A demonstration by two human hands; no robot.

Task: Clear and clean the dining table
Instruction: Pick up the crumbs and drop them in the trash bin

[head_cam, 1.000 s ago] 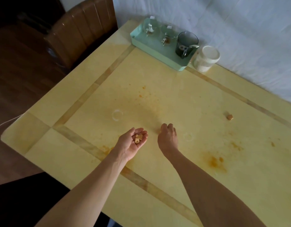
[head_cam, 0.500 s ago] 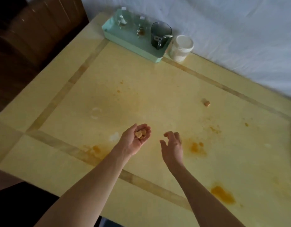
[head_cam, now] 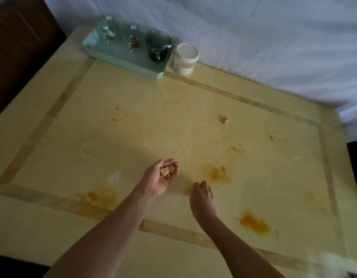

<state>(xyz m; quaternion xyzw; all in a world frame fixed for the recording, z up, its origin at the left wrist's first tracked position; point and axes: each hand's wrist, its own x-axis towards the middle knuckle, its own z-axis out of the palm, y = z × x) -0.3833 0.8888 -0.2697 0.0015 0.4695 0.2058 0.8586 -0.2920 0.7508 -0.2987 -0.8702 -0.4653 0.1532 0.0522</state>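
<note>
At the far left we note a dark wooden chair [head_cam: 17, 47] beside the table [head_cam: 53, 157]. On the table's near-left border lies the left stain [head_cam: 97, 197], orange and smeared. At the far-left corner of the table sits a pale green tray [head_cam: 123, 64]. It carries two small clear glass items [head_cam: 109, 34], too blurred to identify, and a dark glass mug [head_cam: 157, 45] at its right end. We find the left hand [head_cam: 159, 180] above the middle of the table, palm up and cupped, its fingers curled part-way round several yellow-brown food pieces [head_cam: 166, 172] that rest in the palm. Just right of the tray a white lidded jar [head_cam: 185, 59] stands upright on the table; we cannot tell whether it touches the tray. The right hand [head_cam: 202, 197] hangs near the left hand but apart from it, with its back toward the camera and its fingers loosely curled downward; no item shows in it. Just beyond it spreads the middle stain [head_cam: 216, 174], also orange. Farther back, well apart from both hands, one loose piece [head_cam: 223, 119] of the same food lies on the table. The right stain [head_cam: 254, 224], the densest of the three, marks the near-right area. A white sheet [head_cam: 274, 47] lies behind the table's far edge.
</note>
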